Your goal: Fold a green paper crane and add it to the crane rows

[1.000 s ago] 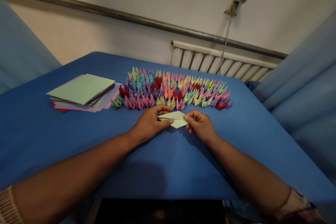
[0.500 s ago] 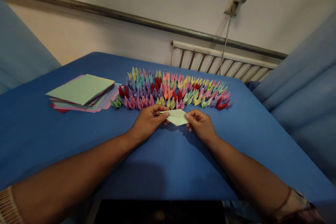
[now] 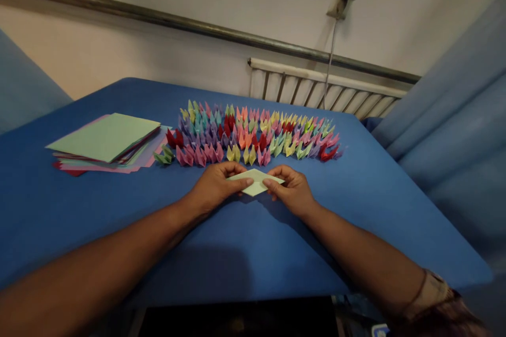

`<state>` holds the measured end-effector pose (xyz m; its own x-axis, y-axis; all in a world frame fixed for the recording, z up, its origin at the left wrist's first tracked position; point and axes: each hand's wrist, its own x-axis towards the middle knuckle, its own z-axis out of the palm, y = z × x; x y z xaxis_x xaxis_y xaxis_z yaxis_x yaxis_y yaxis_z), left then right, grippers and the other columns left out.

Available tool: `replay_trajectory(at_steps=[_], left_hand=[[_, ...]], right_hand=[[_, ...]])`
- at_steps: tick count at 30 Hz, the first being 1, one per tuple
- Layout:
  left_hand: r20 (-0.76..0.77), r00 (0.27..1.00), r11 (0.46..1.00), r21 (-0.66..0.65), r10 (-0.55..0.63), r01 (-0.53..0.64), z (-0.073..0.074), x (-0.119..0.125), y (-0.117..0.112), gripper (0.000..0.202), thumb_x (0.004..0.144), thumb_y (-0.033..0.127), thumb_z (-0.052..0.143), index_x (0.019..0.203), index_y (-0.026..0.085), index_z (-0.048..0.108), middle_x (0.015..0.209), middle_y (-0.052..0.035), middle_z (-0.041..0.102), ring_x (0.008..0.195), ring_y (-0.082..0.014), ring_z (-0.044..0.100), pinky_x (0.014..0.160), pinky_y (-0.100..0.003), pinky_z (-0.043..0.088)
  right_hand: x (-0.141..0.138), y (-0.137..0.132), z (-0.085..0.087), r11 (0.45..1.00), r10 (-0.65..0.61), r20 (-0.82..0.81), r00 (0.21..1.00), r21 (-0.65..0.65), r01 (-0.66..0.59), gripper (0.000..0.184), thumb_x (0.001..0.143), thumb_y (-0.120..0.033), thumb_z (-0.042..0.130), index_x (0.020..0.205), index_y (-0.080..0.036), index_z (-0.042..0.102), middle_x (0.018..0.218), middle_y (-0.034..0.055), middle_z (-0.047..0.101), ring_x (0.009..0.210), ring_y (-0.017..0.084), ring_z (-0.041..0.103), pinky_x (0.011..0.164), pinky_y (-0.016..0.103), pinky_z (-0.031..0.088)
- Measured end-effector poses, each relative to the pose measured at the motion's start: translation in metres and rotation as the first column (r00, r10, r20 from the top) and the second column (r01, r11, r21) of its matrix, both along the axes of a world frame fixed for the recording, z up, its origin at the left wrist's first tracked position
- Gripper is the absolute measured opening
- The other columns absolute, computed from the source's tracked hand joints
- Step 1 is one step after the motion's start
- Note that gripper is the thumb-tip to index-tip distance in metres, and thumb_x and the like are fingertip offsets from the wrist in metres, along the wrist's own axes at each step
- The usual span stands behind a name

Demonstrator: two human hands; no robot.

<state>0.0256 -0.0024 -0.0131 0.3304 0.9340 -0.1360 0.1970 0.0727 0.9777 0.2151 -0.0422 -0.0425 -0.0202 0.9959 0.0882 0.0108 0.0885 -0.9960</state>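
A pale green folded paper [image 3: 258, 185], now a flat diamond shape, is held up between both hands over the blue-covered table. My left hand [image 3: 217, 184] pinches its left part, thumb on top and fingers beneath. On the opposite side my right hand [image 3: 290, 187] grips it the same way, with its thumb pressed near the middle and the pointed right corner showing past it. The lower fingers of both hands are partly hidden. Just beyond stand rows of small folded paper cranes [image 3: 249, 139] in many colours.
A stack of coloured paper sheets [image 3: 105, 139], light green on top, lies at the left of the blue table [image 3: 190, 268]. Behind it are a wall pipe [image 3: 177, 21], a radiator [image 3: 308, 84] and a socket with a hanging cord [image 3: 340, 2]. Blue curtains [image 3: 454, 116] flank the table.
The paper has turned from a slanted hold to a symmetric diamond. My right thumb has moved inward onto its middle. The whole view has shifted slightly, so background things sit further left.
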Motion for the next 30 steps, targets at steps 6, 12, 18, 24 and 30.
replay_trajectory(at_steps=[6,12,18,24,30], left_hand=[[0.076,0.991,0.994,0.008,0.108,-0.109,0.0001,-0.0002,0.0015,0.032,0.06,0.034,0.083,0.078,0.014,0.067,0.069,0.0003,0.065,0.058,-0.0102,0.057,0.053,-0.02,0.044],[0.115,0.987,0.994,-0.017,0.113,-0.111,-0.0002,0.0008,0.0018,0.031,0.059,0.034,0.084,0.078,0.015,0.067,0.071,-0.0006,0.066,0.059,-0.0112,0.058,0.054,-0.021,0.048],[0.069,0.992,0.994,0.02,0.103,-0.104,0.0007,0.0001,0.0019,0.03,0.061,0.035,0.082,0.077,0.016,0.066,0.071,-0.0003,0.066,0.06,-0.0119,0.059,0.055,-0.022,0.048],[0.016,0.995,0.994,0.052,0.094,-0.095,0.0019,0.0003,0.0035,0.031,0.059,0.037,0.081,0.076,0.016,0.066,0.07,0.0003,0.065,0.059,-0.0123,0.058,0.054,-0.022,0.046],[0.001,0.994,0.993,0.043,0.106,-0.106,0.0063,0.001,0.0036,0.03,0.059,0.035,0.081,0.076,0.016,0.066,0.068,0.0002,0.064,0.057,-0.0112,0.055,0.051,-0.021,0.043]], right_hand=[[0.0016,0.0043,-0.0023,0.995,0.102,-0.122,0.987,0.025,-0.099,0.037,0.071,-0.047,0.077,0.088,-0.021,0.057,0.067,-0.0039,0.065,0.051,0.009,0.057,0.051,0.023,0.048],[0.0024,0.0072,-0.0055,0.997,0.08,-0.155,0.985,-0.007,-0.082,0.038,0.073,-0.048,0.074,0.095,-0.02,0.059,0.064,-0.004,0.066,0.051,0.01,0.06,0.047,0.021,0.045],[0.0008,0.0065,-0.0008,0.994,0.054,-0.153,0.987,-0.091,-0.069,0.037,0.071,-0.052,0.073,0.079,-0.019,0.057,0.07,-0.0002,0.072,0.051,0.01,0.062,0.047,0.021,0.043],[0.0006,0.0068,0.0,0.996,0.03,-0.159,0.987,-0.08,-0.043,0.034,0.071,-0.049,0.074,0.075,-0.019,0.057,0.067,-0.0001,0.072,0.05,0.01,0.061,0.047,0.021,0.042],[0.0019,0.0053,-0.0024,0.997,0.055,-0.194,0.979,-0.045,-0.065,0.03,0.078,-0.048,0.066,0.078,-0.018,0.06,0.071,0.0013,0.072,0.052,0.009,0.062,0.048,0.02,0.042]])
